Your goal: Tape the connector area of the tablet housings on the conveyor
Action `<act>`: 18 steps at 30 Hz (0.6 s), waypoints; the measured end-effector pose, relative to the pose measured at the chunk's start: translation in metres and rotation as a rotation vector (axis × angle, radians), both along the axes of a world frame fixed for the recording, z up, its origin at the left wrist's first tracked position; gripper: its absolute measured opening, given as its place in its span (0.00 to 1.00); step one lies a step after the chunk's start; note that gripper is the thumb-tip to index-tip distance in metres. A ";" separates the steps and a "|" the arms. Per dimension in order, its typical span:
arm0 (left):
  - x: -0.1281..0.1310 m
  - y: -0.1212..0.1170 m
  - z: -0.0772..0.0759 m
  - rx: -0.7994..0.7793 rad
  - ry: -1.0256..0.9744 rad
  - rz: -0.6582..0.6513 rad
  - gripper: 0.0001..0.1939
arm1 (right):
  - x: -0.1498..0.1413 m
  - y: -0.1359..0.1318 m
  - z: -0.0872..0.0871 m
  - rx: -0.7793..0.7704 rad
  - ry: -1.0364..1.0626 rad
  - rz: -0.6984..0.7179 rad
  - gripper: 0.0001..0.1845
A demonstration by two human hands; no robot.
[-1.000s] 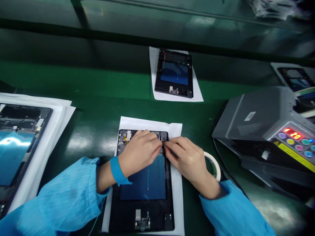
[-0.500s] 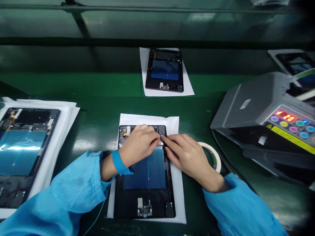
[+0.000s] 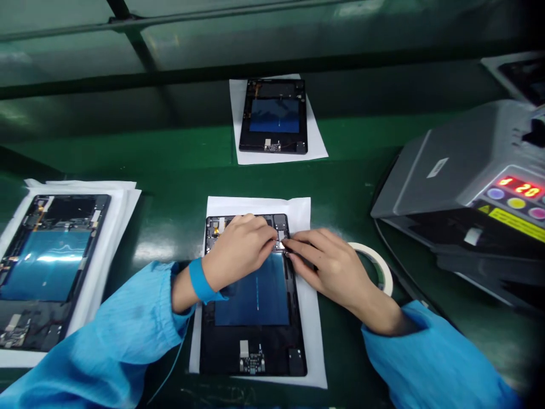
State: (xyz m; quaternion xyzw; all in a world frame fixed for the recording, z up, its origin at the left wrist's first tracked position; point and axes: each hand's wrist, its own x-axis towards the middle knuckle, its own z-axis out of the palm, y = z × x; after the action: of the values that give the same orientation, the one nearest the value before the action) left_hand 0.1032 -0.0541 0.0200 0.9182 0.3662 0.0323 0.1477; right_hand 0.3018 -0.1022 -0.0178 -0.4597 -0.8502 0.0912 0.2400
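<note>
An opened tablet (image 3: 253, 343) with a blue battery panel lies in front of me on white paper (image 3: 315, 358). Across its upper part reaches my left hand (image 3: 240, 247), thumb and forefinger pinched together near the top right corner; whatever is between them is too small to make out. A blue wrist strap (image 3: 203, 281) with a thin cord is round that wrist. My right hand (image 3: 334, 270) comes in over the tablet's right edge, its fingertips drawn together at the same corner, close to the left fingertips. Anything in those fingertips is hidden.
Another opened tablet (image 3: 272, 116) on paper lies at the back. At left, one more tablet (image 3: 46, 272) rests on stacked white sheets (image 3: 123, 204). A roll of tape (image 3: 386, 278) sits beside my right hand. The grey machine (image 3: 460, 159) with a lit display stands at right, its cable (image 3: 398, 264) trailing.
The view has tilted and turned slightly, so the surroundings appear shifted. My right fingertips have drawn back slightly from the left ones. My left hand keeps its pinch at the tablet's upper right.
</note>
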 end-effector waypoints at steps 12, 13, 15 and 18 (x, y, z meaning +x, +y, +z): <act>0.023 0.154 0.005 0.251 0.409 0.069 0.13 | 0.007 0.002 0.002 0.075 0.252 -0.085 0.14; 0.022 0.159 0.002 0.250 0.433 0.051 0.13 | 0.007 0.003 0.002 0.081 0.251 -0.079 0.14; 0.020 0.163 0.001 0.262 0.465 0.025 0.13 | 0.006 0.004 0.002 0.090 0.248 -0.071 0.13; 0.019 0.164 0.003 0.281 0.489 0.032 0.14 | 0.006 0.005 0.001 0.096 0.260 -0.070 0.13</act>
State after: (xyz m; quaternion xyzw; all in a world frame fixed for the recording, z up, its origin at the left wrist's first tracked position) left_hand 0.1223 0.1095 0.0231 0.9042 0.3975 -0.1374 -0.0744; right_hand 0.3075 -0.0974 -0.0171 -0.4614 -0.7988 0.1008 0.3726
